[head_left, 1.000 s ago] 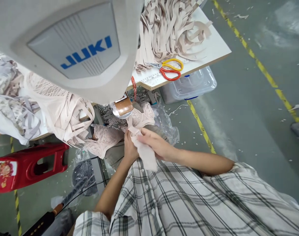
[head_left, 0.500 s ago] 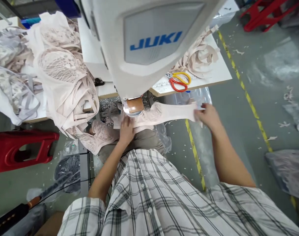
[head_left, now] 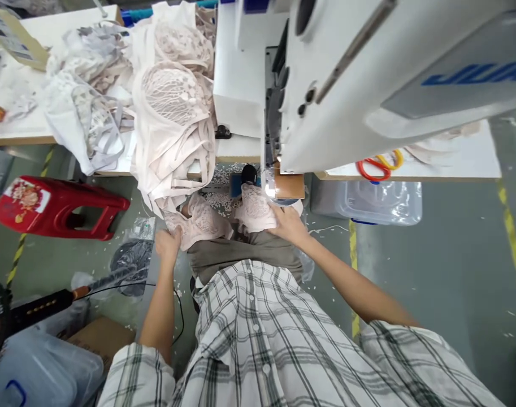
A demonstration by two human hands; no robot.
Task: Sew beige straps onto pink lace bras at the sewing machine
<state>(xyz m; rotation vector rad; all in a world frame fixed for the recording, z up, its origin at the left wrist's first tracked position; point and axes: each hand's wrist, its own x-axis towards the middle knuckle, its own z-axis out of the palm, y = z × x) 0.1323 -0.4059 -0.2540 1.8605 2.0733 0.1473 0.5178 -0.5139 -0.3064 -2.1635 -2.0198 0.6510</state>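
A pale pink lace garment [head_left: 224, 217] lies across my lap under the white sewing machine [head_left: 368, 79]. My left hand [head_left: 168, 244] grips its left lace end, fingers curled on the fabric. My right hand [head_left: 288, 225] rests on its right lace part, just below the machine's brown-taped foot [head_left: 288, 186]; the fingers press down on the cloth.
A heap of pink lace pieces and straps [head_left: 173, 124] hangs over the table edge at left. Grey-white fabric [head_left: 83, 107] lies further left. Scissors [head_left: 376, 167] sit on the right table, a clear plastic bin [head_left: 376, 203] under it. A red stool [head_left: 54, 206] stands at left.
My right hand has come back from the far right to the cloth under the machine. My left hand moved left to the garment's other end. The view swung left.
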